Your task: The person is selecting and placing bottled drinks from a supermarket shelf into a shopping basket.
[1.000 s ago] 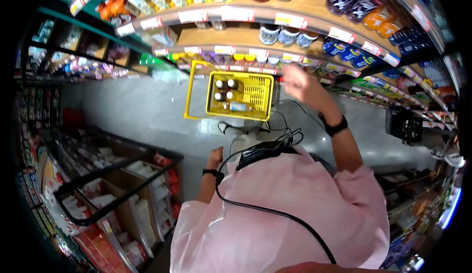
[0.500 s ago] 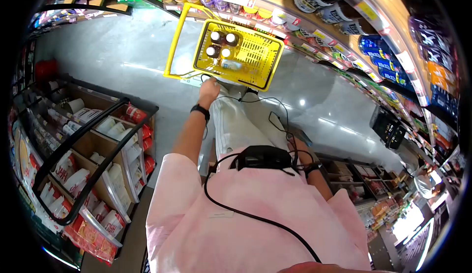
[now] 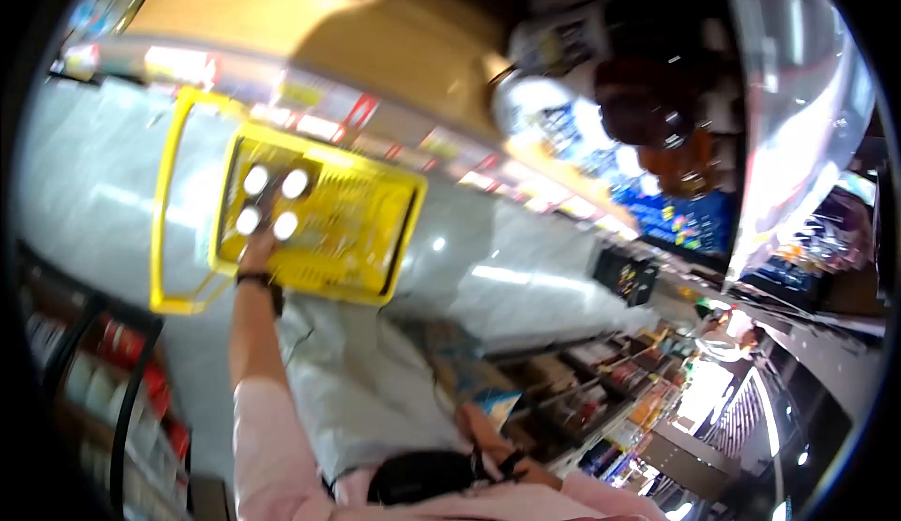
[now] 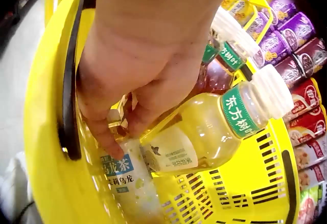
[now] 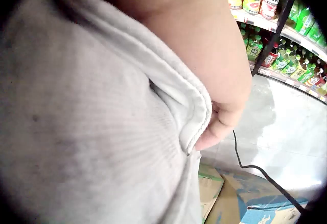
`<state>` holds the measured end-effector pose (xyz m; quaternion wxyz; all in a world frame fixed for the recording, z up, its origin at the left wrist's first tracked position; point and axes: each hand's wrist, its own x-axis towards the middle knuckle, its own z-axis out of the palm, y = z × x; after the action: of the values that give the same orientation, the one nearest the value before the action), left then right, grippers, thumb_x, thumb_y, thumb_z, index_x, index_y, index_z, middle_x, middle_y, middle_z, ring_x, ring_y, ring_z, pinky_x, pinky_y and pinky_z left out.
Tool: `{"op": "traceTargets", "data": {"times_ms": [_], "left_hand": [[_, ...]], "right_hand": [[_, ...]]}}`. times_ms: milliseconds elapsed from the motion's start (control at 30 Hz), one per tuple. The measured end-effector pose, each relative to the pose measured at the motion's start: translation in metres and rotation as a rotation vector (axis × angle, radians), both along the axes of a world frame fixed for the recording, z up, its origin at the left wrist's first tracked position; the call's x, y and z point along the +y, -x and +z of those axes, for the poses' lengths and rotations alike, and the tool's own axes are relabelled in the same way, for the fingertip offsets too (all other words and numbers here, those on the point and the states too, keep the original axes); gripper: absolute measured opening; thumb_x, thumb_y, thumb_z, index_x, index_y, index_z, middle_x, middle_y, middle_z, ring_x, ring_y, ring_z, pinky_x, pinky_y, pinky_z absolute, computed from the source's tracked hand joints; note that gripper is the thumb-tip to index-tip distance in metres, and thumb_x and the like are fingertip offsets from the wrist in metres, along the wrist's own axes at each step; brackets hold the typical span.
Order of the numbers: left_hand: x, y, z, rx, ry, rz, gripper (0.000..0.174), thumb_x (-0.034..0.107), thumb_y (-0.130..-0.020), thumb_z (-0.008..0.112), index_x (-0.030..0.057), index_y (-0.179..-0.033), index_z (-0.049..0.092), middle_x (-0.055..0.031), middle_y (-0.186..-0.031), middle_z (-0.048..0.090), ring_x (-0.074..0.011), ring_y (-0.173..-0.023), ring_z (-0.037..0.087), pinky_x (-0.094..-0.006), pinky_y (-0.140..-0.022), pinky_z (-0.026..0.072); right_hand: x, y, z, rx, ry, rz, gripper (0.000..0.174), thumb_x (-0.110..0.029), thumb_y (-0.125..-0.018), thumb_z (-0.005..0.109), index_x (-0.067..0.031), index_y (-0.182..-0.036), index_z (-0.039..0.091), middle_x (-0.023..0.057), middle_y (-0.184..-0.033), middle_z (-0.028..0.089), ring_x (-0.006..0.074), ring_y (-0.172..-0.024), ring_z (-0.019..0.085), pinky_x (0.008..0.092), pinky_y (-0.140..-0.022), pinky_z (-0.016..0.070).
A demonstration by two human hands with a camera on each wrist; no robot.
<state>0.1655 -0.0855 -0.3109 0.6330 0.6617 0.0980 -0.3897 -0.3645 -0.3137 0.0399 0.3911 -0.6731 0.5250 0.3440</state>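
Note:
My left hand (image 4: pixel 148 65) reaches over the rim into the yellow shopping basket (image 4: pixel 43 132). Its fingers curl around the top of a tea bottle (image 4: pixel 133 183) with a blue and white label. Beside that bottle leans another tea bottle (image 4: pixel 204 127), golden with a green neck band and white cap. Several white caps (image 3: pixel 296 183) cluster at the basket's left end in the head view. Down by the pale trousers (image 5: pixel 102 116), my right hand (image 5: pixel 225 101) hangs loosely curled against the pocket edge, holding no visible object; part of it is hidden by cloth.
Small cans and cups (image 4: pixel 299 27) line the shelf beside the basket. A black basket (image 3: pixel 624 275) stands farther along the aisle. Cardboard boxes (image 5: pixel 230 196) and a black cable (image 5: pixel 260 170) are near the right leg. A black-railed display (image 3: pixel 131 408) stands at left.
The right hand has dropped from near the shelf to the thigh. My left hand has moved forward from my side into the basket and taken hold of a bottle. The head view has turned.

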Motion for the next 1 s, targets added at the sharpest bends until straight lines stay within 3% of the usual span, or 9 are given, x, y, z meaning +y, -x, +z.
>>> {"op": "traceTargets", "data": {"times_ms": [33, 367, 467, 500, 533, 667, 800, 867, 1000], "left_hand": [[0.013, 0.005, -0.077, 0.156, 0.03, -0.117, 0.025, 0.031, -0.089, 0.063, 0.0134, -0.106, 0.058, 0.0002, -0.071, 0.05, -0.0126, -0.058, 0.047, -0.0289, -0.053, 0.0386], [-0.026, 0.003, -0.03, 0.294, -0.236, 0.154, 0.017, 0.01, -0.088, 0.059, 0.0108, -0.072, 0.052, -0.0061, -0.054, 0.049, -0.0177, -0.043, 0.048, -0.0364, -0.043, 0.0401], [-0.011, 0.01, 0.005, -0.852, -0.35, -0.833, 0.03, 0.023, -0.073, 0.071, 0.0052, -0.059, 0.051, -0.0106, -0.057, 0.057, -0.0253, -0.052, 0.053, -0.0411, -0.054, 0.0426], [-0.003, 0.034, -0.045, -0.895, -0.493, -0.6, 0.024, 0.025, -0.072, 0.07, 0.0086, -0.06, 0.058, -0.0102, -0.054, 0.054, -0.0294, -0.052, 0.055, -0.0424, -0.054, 0.0434], [-0.022, 0.048, -0.024, -0.903, -0.874, -0.684, 0.026, 0.03, -0.077, 0.067, 0.0093, -0.063, 0.061, -0.0104, -0.057, 0.054, -0.0309, -0.057, 0.056, -0.0433, -0.055, 0.0452], [-0.056, 0.072, 0.162, -0.853, -0.526, -0.619, 0.014, 0.011, -0.082, 0.06, 0.0114, -0.093, 0.07, -0.0158, -0.086, 0.062, -0.0345, -0.082, 0.06, -0.0463, -0.073, 0.0475], [-0.062, 0.067, 0.338, -0.971, -0.487, -0.438, 0.013, 0.012, -0.08, 0.065, 0.0085, -0.092, 0.068, -0.0185, -0.086, 0.061, -0.0385, -0.081, 0.06, -0.0467, -0.072, 0.05], [-0.067, 0.061, 0.436, -1.015, -0.439, -0.472, 0.017, 0.012, -0.077, 0.07, 0.0074, -0.094, 0.067, -0.0187, -0.086, 0.061, -0.0402, -0.081, 0.059, -0.047, -0.073, 0.0503], [-0.075, 0.046, 0.563, -0.944, -0.387, -0.609, 0.021, 0.009, -0.076, 0.071, 0.0065, -0.096, 0.069, -0.0176, -0.086, 0.062, -0.0347, -0.079, 0.062, -0.0404, -0.069, 0.0514]], "right_hand": [[-0.014, 0.006, -0.006, 0.017, -0.017, 0.341, 0.03, -0.027, -0.102, 0.041, -0.0035, -0.096, 0.059, 0.0174, -0.082, 0.056, 0.0333, -0.079, 0.055, 0.0438, -0.078, 0.042], [-0.034, -0.042, -0.005, 0.167, -0.27, 0.258, 0.03, -0.028, -0.102, 0.044, -0.0043, -0.112, 0.059, 0.0201, -0.1, 0.062, 0.0389, -0.088, 0.061, 0.0508, -0.074, 0.0459], [-0.024, -0.02, -0.007, -0.042, -0.163, 0.302, 0.035, -0.035, -0.101, 0.047, -0.0032, -0.104, 0.061, 0.0201, -0.09, 0.061, 0.0417, -0.082, 0.06, 0.0526, -0.074, 0.0476], [-0.024, -0.013, -0.013, -0.089, -0.084, 0.43, 0.033, -0.034, -0.1, 0.048, -0.0032, -0.101, 0.061, 0.0199, -0.089, 0.061, 0.0413, -0.081, 0.06, 0.0516, -0.075, 0.0484], [-0.026, -0.019, -0.02, -0.16, 0.014, 0.55, 0.032, -0.033, -0.098, 0.05, -0.0031, -0.098, 0.062, 0.0197, -0.089, 0.061, 0.041, -0.081, 0.06, 0.0507, -0.077, 0.0492], [-0.037, -0.045, -0.031, -0.211, 0.122, 0.697, 0.031, -0.034, -0.085, 0.059, -0.0069, -0.087, 0.072, 0.0195, -0.095, 0.069, 0.0371, -0.094, 0.066, 0.047, -0.085, 0.0525], [-0.06, -0.095, -0.028, -0.118, 0.042, 0.237, 0.022, -0.024, -0.08, 0.061, -0.0061, -0.084, 0.073, 0.0205, -0.092, 0.07, 0.038, -0.089, 0.067, 0.0472, -0.082, 0.0535], [-0.086, -0.09, -0.082, -0.24, 0.131, 1.097, 0.016, -0.018, -0.076, 0.062, -0.0056, -0.079, 0.073, 0.0202, -0.092, 0.07, 0.0374, -0.088, 0.068, 0.0482, -0.078, 0.0541], [-0.15, -0.135, -0.095, -0.553, 0.428, 0.931, 0.013, -0.014, -0.074, 0.066, -0.0048, -0.082, 0.069, 0.0167, -0.085, 0.068, 0.0364, -0.083, 0.065, 0.0467, -0.073, 0.0522]]}}
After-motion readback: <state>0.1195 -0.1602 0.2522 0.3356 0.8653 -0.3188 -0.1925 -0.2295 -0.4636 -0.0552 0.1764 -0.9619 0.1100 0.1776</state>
